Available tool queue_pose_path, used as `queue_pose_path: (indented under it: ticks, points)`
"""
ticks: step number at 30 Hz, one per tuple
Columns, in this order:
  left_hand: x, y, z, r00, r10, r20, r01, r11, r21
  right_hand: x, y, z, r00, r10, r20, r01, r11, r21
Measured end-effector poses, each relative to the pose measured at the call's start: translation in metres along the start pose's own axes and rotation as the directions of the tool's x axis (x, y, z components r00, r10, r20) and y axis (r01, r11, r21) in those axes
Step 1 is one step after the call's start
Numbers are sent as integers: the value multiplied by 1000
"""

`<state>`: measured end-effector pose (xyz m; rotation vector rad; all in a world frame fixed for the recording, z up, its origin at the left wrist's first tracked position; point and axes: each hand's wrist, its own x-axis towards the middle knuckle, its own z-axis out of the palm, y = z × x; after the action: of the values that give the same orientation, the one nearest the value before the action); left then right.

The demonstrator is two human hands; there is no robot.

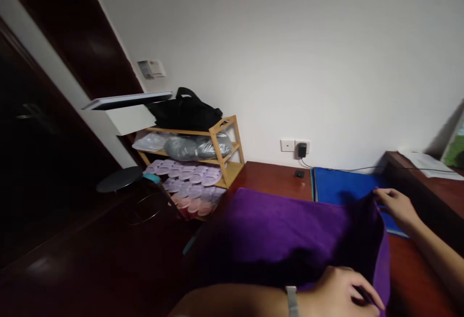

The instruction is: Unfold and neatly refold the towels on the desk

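Observation:
A purple cloth [275,225] lies spread over the reddish-brown table, and its right side is lifted into a raised edge. At the cloth's far right corner, my right hand [398,208] pinches the fabric between thumb and fingers. Lower down, my left hand [344,293] closes on the near right part of the same edge, its fingertips partly cut off by the bottom of the view. A light band [292,301] circles my left wrist. Beneath and behind the right hand lies a flat blue folder or sheet [337,184].
Left of the table [266,174] stands a wooden rack [232,172] with a black bag [188,111] on top and lilac slippers [195,172] below. A round stool [119,179] is beside it. A black plug adapter [302,150] trails a cable along the wall.

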<state>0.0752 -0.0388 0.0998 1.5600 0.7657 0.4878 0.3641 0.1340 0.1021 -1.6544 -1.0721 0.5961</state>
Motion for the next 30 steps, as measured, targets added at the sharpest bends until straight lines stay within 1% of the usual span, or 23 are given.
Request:
queue_pose_path:
  ticks: [1,3,5,7,9,10,12,14,15,16,17,18,19,21,24,27,30]
  points:
    - [-17,3,-15,999,-22,-49,18,997,-75,-5,-18,15,999,14,51,-18,997,78]
    - [-52,8,-47,988,-44,-148,15,981,-195,-17,-57,51,982,51,179,-90,973,211]
    - [-90,7,-80,963,-58,-265,-9,969,-246,-30,-97,97,965,19,260,-83,968,235]
    - [-126,1,-112,922,-87,-376,-12,967,-253,-43,-130,153,942,-18,334,-58,975,216]
    - [-159,-12,-142,873,-129,-470,7,967,-254,-56,-154,218,915,-46,400,-33,982,188]
    - [-174,-22,-156,842,-147,-520,10,966,-257,-63,-162,254,901,-53,431,-24,985,170]
    - [-199,-49,-182,767,-170,-618,-1,964,-266,-82,-170,326,866,-58,497,1,993,116]
    - [-219,-84,-200,674,-185,-715,-18,964,-267,-103,-170,392,824,-55,564,44,998,35]
    - [-227,-103,-206,632,-193,-750,-15,965,-261,-114,-166,419,803,-52,593,74,997,-12]
    - [-234,-122,-209,604,-202,-771,2,968,-252,-124,-161,442,784,-50,618,111,992,-61]
    - [-241,-139,-210,591,-208,-779,26,970,-240,-133,-155,459,768,-51,638,155,982,-109]
    - [-246,-153,-209,590,-210,-780,50,973,-225,-139,-148,471,757,-57,651,206,966,-154]
    - [-251,-163,-206,599,-209,-773,69,975,-210,-143,-140,479,749,-71,658,261,945,-196]
    - [-257,-173,-199,620,-194,-760,78,979,-186,-144,-127,481,738,-113,665,376,888,-266]
    - [-259,-169,-192,621,-166,-766,62,985,-163,-137,-112,469,709,-163,687,518,781,-349]
    - [-259,-163,-191,617,-153,-772,68,988,-141,-134,-102,458,675,-172,718,610,678,-411]
    - [-262,-166,-192,605,-173,-777,76,984,-159,-137,-97,459,642,-180,745,680,582,-446]
